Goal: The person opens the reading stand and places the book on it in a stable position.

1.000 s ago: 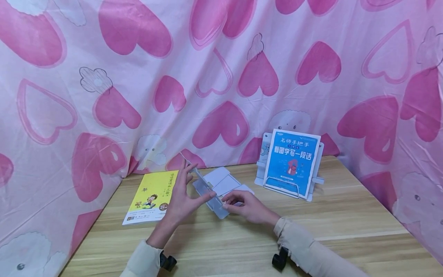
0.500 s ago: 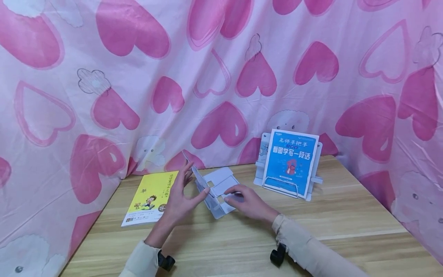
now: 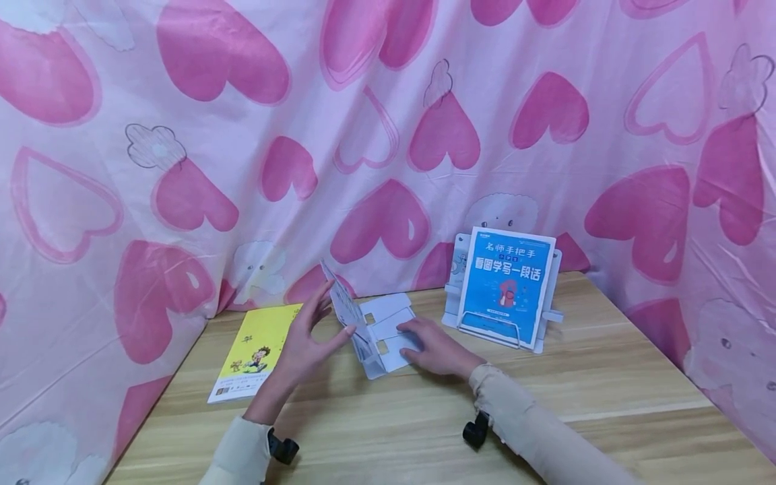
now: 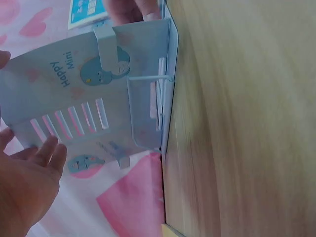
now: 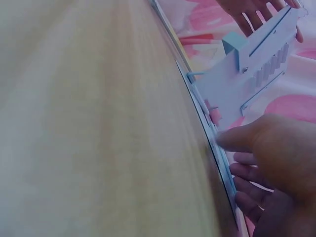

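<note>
A pale blue folding book stand [image 3: 347, 303] stands on the table, its printed panel tilted up from a flat white base [image 3: 388, 322]. In the left wrist view the panel [image 4: 74, 74] shows "Happy Mini", a row of slots and a wire page holder [image 4: 132, 113]. My left hand [image 3: 306, 343] holds the panel by its upper edge, thumb and fingers on opposite faces. With loosely bent fingers my right hand [image 3: 436, 347] rests on the right part of the base. In the right wrist view its thumb [image 5: 242, 137] lies at the base's edge.
A yellow book [image 3: 257, 347] lies flat at the left, partly behind my left arm. At the back right, a blue book [image 3: 506, 286] leans on a second book stand [image 3: 550, 315]. A pink heart-patterned cloth [image 3: 376, 135] hangs behind the wooden table [image 3: 545, 404].
The stand's panel has swung further up and away from its base, uncovering more of the base. My right hand has moved from the front panel's edge onto the base.
</note>
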`<state>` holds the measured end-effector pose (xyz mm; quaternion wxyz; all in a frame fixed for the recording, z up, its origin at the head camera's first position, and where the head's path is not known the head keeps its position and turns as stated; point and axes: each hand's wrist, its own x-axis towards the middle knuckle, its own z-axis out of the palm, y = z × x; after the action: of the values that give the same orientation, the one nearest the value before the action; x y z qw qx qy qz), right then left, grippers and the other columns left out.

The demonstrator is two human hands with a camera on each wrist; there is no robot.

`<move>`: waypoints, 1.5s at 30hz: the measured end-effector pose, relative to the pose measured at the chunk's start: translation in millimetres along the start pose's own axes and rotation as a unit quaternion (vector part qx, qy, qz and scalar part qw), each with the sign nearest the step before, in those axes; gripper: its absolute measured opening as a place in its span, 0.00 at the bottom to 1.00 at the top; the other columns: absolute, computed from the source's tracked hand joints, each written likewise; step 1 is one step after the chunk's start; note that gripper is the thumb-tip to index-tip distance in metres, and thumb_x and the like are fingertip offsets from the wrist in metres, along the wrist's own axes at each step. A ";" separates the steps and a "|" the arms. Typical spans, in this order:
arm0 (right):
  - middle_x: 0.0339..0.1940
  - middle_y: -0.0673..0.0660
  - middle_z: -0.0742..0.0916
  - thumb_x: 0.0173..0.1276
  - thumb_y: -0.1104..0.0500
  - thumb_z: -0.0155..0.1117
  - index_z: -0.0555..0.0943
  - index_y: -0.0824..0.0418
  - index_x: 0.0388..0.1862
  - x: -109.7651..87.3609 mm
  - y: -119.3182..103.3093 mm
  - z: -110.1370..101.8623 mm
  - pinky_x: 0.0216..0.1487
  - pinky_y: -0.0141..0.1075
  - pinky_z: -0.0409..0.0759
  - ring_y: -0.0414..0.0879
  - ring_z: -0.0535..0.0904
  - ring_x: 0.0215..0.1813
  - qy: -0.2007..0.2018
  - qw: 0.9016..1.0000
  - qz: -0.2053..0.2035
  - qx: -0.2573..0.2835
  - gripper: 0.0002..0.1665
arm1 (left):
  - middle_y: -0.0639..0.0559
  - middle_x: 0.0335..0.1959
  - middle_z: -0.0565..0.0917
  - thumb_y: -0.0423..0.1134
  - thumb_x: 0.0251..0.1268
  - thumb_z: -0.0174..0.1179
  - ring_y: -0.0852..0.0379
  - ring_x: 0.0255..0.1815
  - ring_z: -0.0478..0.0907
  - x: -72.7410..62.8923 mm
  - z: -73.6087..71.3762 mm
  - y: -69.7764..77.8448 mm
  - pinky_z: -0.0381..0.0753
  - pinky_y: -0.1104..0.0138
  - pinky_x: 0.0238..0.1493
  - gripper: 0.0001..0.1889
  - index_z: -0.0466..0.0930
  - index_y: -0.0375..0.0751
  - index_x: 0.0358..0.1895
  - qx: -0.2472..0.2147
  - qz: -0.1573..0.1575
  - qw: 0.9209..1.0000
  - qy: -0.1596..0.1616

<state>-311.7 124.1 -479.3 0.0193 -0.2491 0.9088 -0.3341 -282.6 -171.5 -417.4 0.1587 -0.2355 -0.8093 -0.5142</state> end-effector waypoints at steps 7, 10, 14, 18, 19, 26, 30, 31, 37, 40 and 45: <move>0.72 0.57 0.80 0.72 0.47 0.77 0.80 0.55 0.75 13.0 -3.7 3.4 0.79 0.57 0.74 0.53 0.72 0.73 -0.009 0.999 0.032 0.028 0.35 | 0.50 0.83 0.72 0.42 0.72 0.73 0.47 0.80 0.74 0.6 -8.1 -13.8 0.75 0.43 0.79 0.47 0.56 0.63 0.88 -0.033 -0.009 0.999 -0.014; 0.70 0.56 0.80 0.71 0.47 0.78 0.81 0.55 0.72 15.8 -5.2 5.6 0.78 0.56 0.75 0.52 0.72 0.71 -0.016 0.998 0.040 0.052 0.34 | 0.54 0.82 0.73 0.41 0.73 0.72 0.50 0.79 0.76 -0.8 -13.4 -16.7 0.77 0.48 0.78 0.45 0.58 0.62 0.88 -0.038 -0.018 0.999 -0.010; 0.68 0.55 0.82 0.71 0.46 0.78 0.83 0.54 0.69 18.6 -7.0 9.8 0.77 0.55 0.75 0.51 0.73 0.69 -0.014 0.997 0.038 0.059 0.31 | 0.52 0.79 0.76 0.40 0.74 0.71 0.52 0.74 0.80 -2.3 -19.5 -21.0 0.81 0.54 0.75 0.43 0.60 0.63 0.87 -0.052 -0.021 0.998 -0.007; 0.64 0.56 0.84 0.71 0.47 0.79 0.84 0.56 0.66 20.1 -6.8 13.9 0.73 0.53 0.79 0.50 0.76 0.64 0.000 0.998 0.029 0.060 0.29 | 0.52 0.78 0.77 0.39 0.75 0.70 0.54 0.68 0.83 -3.4 -24.0 -25.0 0.85 0.64 0.70 0.41 0.63 0.61 0.86 -0.065 -0.026 0.998 -0.004; 0.62 0.55 0.84 0.72 0.49 0.78 0.85 0.57 0.65 20.4 -6.0 14.7 0.71 0.52 0.80 0.49 0.77 0.63 0.006 0.998 0.025 0.061 0.27 | 0.53 0.77 0.78 0.39 0.75 0.70 0.54 0.67 0.84 -3.5 -25.0 -25.7 0.85 0.65 0.68 0.40 0.64 0.61 0.86 -0.066 -0.027 0.997 -0.003; 0.56 0.52 0.88 0.77 0.66 0.66 0.88 0.56 0.61 18.6 -1.5 11.1 0.63 0.45 0.83 0.44 0.81 0.55 0.040 0.995 0.001 0.090 0.17 | 0.52 0.70 0.86 0.39 0.74 0.72 0.56 0.60 0.89 -2.0 -32.0 -27.1 0.88 0.68 0.61 0.36 0.71 0.62 0.81 -0.059 -0.017 0.998 0.016; 0.55 0.51 0.89 0.77 0.68 0.65 0.88 0.53 0.61 16.2 -1.0 8.5 0.62 0.44 0.85 0.43 0.82 0.54 0.045 0.993 0.008 0.113 0.19 | 0.52 0.71 0.86 0.40 0.75 0.71 0.58 0.59 0.89 -0.4 -35.0 -25.8 0.87 0.70 0.62 0.34 0.73 0.61 0.80 -0.058 -0.019 0.998 0.029; 0.55 0.51 0.89 0.77 0.68 0.65 0.88 0.52 0.61 15.6 -0.9 8.2 0.62 0.43 0.85 0.43 0.82 0.53 0.046 0.992 0.010 0.119 0.20 | 0.52 0.71 0.86 0.40 0.75 0.71 0.59 0.60 0.89 0.1 -35.5 -25.1 0.87 0.70 0.62 0.33 0.73 0.60 0.80 -0.063 -0.022 0.997 0.033; 0.54 0.52 0.90 0.78 0.66 0.65 0.87 0.52 0.63 13.9 0.3 8.9 0.61 0.41 0.86 0.42 0.84 0.53 0.048 0.989 0.002 0.143 0.19 | 0.49 0.70 0.86 0.38 0.77 0.69 0.61 0.63 0.88 1.7 -34.8 -20.3 0.87 0.71 0.60 0.30 0.74 0.53 0.79 -0.095 -0.029 0.994 0.042; 0.56 0.53 0.90 0.79 0.66 0.65 0.87 0.53 0.64 14.4 1.2 9.3 0.61 0.41 0.87 0.43 0.85 0.53 0.046 0.988 -0.010 0.144 0.19 | 0.49 0.71 0.85 0.37 0.77 0.68 0.61 0.63 0.87 1.0 -29.2 -15.5 0.88 0.70 0.59 0.29 0.75 0.52 0.78 -0.090 -0.018 0.995 0.024; 0.58 0.54 0.90 0.80 0.65 0.65 0.87 0.54 0.65 14.2 0.9 9.5 0.62 0.44 0.86 0.44 0.86 0.56 0.039 0.988 -0.016 0.151 0.19 | 0.52 0.73 0.83 0.38 0.77 0.68 0.58 0.68 0.85 -0.4 -11.3 -6.1 0.88 0.66 0.62 0.30 0.75 0.57 0.78 -0.065 0.003 0.998 0.000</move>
<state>-322.6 112.5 -485.4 0.0161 -0.2450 0.8438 -0.4772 -285.4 -184.1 -417.4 0.1447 -0.2478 -0.7735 -0.5652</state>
